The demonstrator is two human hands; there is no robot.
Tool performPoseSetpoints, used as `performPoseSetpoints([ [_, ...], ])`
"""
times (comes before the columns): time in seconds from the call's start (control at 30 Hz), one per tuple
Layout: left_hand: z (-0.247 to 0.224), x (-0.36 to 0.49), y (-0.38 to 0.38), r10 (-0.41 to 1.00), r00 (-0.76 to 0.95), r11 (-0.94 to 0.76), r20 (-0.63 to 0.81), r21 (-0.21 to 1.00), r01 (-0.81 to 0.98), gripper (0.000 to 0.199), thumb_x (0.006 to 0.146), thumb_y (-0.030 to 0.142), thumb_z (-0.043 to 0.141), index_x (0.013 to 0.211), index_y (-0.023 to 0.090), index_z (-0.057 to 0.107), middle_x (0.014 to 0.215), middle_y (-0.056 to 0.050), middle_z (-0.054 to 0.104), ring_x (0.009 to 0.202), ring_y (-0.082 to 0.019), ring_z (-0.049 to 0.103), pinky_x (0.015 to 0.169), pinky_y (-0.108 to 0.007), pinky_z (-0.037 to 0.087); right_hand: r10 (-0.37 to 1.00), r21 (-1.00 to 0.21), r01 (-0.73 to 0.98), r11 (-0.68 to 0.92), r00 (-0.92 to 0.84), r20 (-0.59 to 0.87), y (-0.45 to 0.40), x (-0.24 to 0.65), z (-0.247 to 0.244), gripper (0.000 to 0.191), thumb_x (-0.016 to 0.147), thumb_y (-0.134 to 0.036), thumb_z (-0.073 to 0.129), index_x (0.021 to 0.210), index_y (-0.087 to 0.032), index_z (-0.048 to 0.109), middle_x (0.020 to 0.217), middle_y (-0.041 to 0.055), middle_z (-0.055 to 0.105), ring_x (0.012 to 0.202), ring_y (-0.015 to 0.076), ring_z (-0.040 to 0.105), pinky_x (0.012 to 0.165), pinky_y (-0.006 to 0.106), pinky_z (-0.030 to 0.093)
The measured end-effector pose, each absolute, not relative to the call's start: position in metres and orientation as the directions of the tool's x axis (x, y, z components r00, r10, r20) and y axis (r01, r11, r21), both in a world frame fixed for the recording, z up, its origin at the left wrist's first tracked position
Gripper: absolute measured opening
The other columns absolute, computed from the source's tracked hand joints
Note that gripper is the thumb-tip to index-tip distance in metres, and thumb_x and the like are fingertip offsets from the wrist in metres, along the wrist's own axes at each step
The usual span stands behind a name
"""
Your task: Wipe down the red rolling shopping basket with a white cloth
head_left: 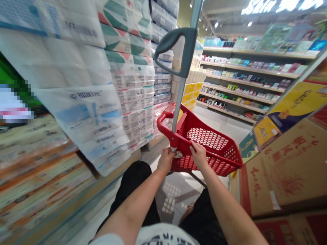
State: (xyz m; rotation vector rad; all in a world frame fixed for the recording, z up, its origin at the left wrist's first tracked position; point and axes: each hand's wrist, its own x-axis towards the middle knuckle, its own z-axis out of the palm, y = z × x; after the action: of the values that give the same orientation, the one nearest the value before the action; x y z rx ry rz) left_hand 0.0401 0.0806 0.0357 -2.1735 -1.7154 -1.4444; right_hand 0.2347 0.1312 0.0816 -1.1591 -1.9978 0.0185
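A red rolling shopping basket [217, 141] with perforated sides stands in front of my knees. Its grey pull handle [188, 51] is extended upward on a metal pole. My left hand [165, 160] is closed on a crumpled whitish cloth [178, 154], pressed against the near end of the basket below the pole. My right hand [198, 153] grips the basket's near side rim, fingers curled over the top edge. The part of the cloth under my left fingers is hidden.
Tall stacks of wrapped tissue packs [130, 68] line the left side. Cardboard boxes [288, 170] are piled close on the right. Shelves [245, 69] of small boxed products and bottles stand at the back. The tiled floor [168, 194] shows between my legs.
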Motion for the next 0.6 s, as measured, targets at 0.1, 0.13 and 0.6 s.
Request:
performPoseSetpoints([
  [0.1,0.035,0.036,0.085,0.693,-0.127,-0.417,0.710,0.538,0.732,0.029,0.085,0.012,0.048,0.100,0.021,0.071,0.105,-0.009,0.054,0.103,-0.024,0.051,0.091,-0.044,0.048,0.688,-0.254,0.787,0.562,-0.274,0.672,0.119,0.222,0.073,0.047,0.091,-0.021,0.041,0.137,-0.017,0.047,0.117,0.0117,0.060,0.104,0.0243,0.051,0.093,0.041,0.038],
  [0.13,0.036,0.034,0.088,0.670,-0.154,-0.427,0.726,0.546,0.720,0.029,0.086,0.013,0.048,0.101,0.022,0.071,0.107,-0.009,0.054,0.104,-0.024,0.050,0.093,-0.044,0.046,0.684,-0.233,0.801,0.552,-0.275,0.676,0.115,0.218,0.071,0.049,0.089,-0.018,0.042,0.138,-0.017,0.044,0.119,0.0118,0.059,0.106,0.0246,0.050,0.094,0.041,0.037],
  [0.6,0.029,0.022,0.083,0.846,-0.337,-0.321,0.414,0.899,0.298,0.011,0.071,0.020,0.064,0.081,0.020,0.070,0.099,-0.008,0.057,0.105,-0.026,0.051,0.097,-0.046,0.041,0.687,-0.198,0.848,0.492,-0.238,0.687,0.110,0.207,0.069,0.053,0.082,-0.015,0.045,0.135,-0.020,0.045,0.114,0.0084,0.059,0.100,0.0231,0.050,0.092,0.039,0.034],
])
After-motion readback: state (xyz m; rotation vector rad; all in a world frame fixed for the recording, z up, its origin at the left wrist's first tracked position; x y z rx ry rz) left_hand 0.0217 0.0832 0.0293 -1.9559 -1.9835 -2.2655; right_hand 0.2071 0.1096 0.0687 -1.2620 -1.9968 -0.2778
